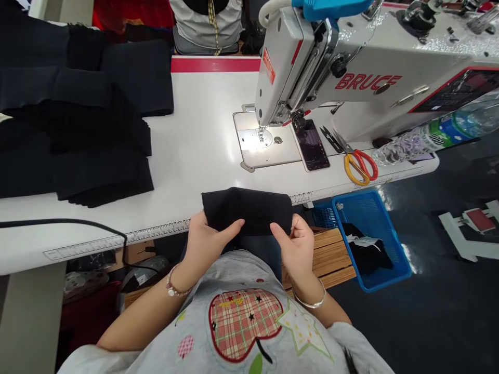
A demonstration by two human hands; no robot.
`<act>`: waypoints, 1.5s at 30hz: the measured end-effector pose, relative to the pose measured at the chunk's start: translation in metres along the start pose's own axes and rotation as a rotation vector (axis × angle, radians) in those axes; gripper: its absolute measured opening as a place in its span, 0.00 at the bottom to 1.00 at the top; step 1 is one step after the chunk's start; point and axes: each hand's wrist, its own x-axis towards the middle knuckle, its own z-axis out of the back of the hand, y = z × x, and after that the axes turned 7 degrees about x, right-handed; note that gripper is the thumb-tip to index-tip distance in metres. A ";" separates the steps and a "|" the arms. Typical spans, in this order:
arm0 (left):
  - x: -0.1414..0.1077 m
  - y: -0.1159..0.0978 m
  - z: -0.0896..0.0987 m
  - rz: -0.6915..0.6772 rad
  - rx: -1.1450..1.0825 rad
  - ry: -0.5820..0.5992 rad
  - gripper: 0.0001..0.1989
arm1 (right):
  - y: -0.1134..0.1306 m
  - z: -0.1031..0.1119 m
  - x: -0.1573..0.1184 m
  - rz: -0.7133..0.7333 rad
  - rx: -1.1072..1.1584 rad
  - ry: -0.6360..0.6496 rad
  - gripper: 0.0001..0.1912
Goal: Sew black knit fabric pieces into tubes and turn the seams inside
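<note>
A folded piece of black fabric (249, 210) is stretched between my two hands at the table's front edge, above my lap. My left hand (208, 236) grips its left end, thumb lying on top and fingers hidden underneath. At the right end, my right hand (294, 241) pinches the cloth with the thumb in front and the fingers curled behind. Beyond the fabric stands a white sewing machine (366, 78), its lit needle area (262, 136) over a metal plate (249, 153).
Stacks of black fabric pieces (86, 119) cover the table's left side. A phone (312, 145), thread snips (331, 139), scissors (358, 161) and a plastic bottle (432, 132) lie at the right. A blue basket (403, 267) with cloth stands below. A black cable (62, 222) crosses the left front edge.
</note>
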 end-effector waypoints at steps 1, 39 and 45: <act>0.000 0.001 -0.002 -0.007 0.015 -0.027 0.17 | 0.001 -0.001 -0.001 0.029 -0.034 0.000 0.21; 0.007 -0.009 -0.035 -0.359 -0.086 0.143 0.19 | 0.008 -0.032 0.012 0.534 -0.477 0.211 0.22; 0.007 -0.011 -0.030 -0.390 0.070 0.065 0.15 | 0.011 -0.030 0.014 0.559 -0.481 0.074 0.17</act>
